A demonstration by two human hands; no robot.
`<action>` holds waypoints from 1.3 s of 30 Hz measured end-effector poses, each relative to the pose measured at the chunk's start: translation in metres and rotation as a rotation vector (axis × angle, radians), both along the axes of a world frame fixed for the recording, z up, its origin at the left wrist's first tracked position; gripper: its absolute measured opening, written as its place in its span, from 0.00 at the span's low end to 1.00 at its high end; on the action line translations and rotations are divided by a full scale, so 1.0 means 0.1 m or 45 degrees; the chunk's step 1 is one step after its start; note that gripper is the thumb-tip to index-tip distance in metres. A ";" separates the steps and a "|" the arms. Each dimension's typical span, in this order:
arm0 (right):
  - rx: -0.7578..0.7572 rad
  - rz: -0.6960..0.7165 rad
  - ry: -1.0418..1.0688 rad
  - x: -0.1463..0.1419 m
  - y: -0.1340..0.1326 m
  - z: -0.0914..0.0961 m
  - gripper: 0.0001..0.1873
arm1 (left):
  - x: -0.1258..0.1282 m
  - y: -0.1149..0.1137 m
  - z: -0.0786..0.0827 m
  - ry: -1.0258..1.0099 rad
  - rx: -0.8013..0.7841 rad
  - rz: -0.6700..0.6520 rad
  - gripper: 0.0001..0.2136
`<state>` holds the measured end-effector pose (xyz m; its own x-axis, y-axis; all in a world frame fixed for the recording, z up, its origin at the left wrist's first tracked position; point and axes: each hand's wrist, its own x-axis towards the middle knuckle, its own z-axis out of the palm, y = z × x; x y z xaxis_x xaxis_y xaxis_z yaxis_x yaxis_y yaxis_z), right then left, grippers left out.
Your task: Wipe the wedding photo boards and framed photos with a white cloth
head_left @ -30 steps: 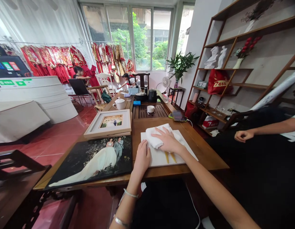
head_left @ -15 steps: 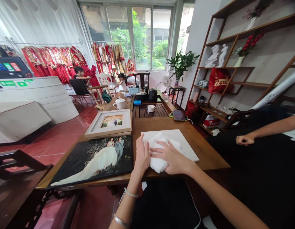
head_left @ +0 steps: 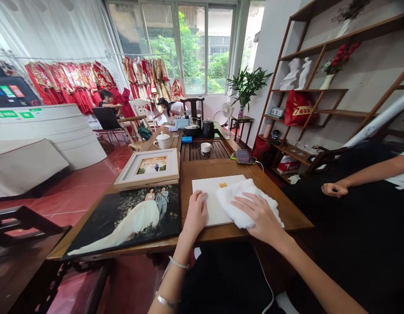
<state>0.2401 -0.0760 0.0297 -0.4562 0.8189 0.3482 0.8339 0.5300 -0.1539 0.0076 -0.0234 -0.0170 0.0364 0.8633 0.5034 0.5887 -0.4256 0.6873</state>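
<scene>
A white rectangular board (head_left: 210, 198) lies flat at the table's near edge, with a small yellow mark (head_left: 223, 185) on its surface. My left hand (head_left: 197, 212) is closed on the board's left edge, its fingers bent over the rim. Under my right hand (head_left: 261, 214) is a folded white cloth (head_left: 234, 200), which I hold against the right part of the board, the fingers laid across it. The cloth hides the board's right side and hangs past its edge. Left of the board lies a dark wedding photo panel (head_left: 123, 222), and beyond that panel a framed picture (head_left: 123, 176).
Behind the board is a slatted tea tray (head_left: 218, 150) with a white cup (head_left: 206, 147). A phone (head_left: 243, 156) with a cable lies to its right. A lidded white mug (head_left: 162, 140) stands at left. Another person's hand (head_left: 334, 189) rests at far right.
My right hand has slid the cloth rightward across the board, uncovering the yellow mark. My left hand has come off the cloth's side and lowered onto the board's left edge.
</scene>
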 end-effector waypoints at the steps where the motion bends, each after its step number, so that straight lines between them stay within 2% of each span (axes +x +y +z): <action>1: -0.032 -0.035 0.008 0.03 0.07 0.01 0.38 | 0.00 0.01 -0.01 -0.001 -0.002 -0.001 0.14; 7: -0.208 -0.103 -0.040 0.07 0.57 0.12 0.38 | -0.02 0.03 -0.04 0.011 0.009 -0.023 0.16; 12: -0.259 -0.148 -0.055 0.01 0.99 0.20 0.36 | -0.03 0.03 -0.04 0.036 0.012 -0.037 0.16; 17: -0.257 -0.144 -0.040 -0.01 1.16 0.20 0.35 | 0.00 0.03 -0.04 0.039 0.014 0.014 0.15; 20: -0.231 -0.098 -0.041 0.02 1.09 0.17 0.37 | 0.02 0.03 -0.05 0.034 0.027 0.055 0.14; 23: -0.209 -0.061 -0.058 0.08 0.90 0.13 0.38 | 0.02 0.03 -0.06 0.025 0.040 0.057 0.14; 32: -0.166 0.053 -0.061 0.30 0.02 0.09 0.46 | 0.02 0.04 -0.07 0.009 0.031 0.048 0.13; 35: -0.187 0.071 -0.037 0.34 -0.04 0.10 0.44 | 0.00 0.05 -0.06 0.006 0.026 0.023 0.13; 39: -0.191 0.025 -0.008 0.34 0.18 0.09 0.41 | -0.02 0.06 -0.05 0.010 0.019 0.005 0.13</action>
<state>0.2744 -0.0579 0.0382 -0.4746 0.8523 0.2198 0.8245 0.5179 -0.2278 0.0057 -0.0178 -0.0225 0.0371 0.8559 0.5158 0.5959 -0.4333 0.6761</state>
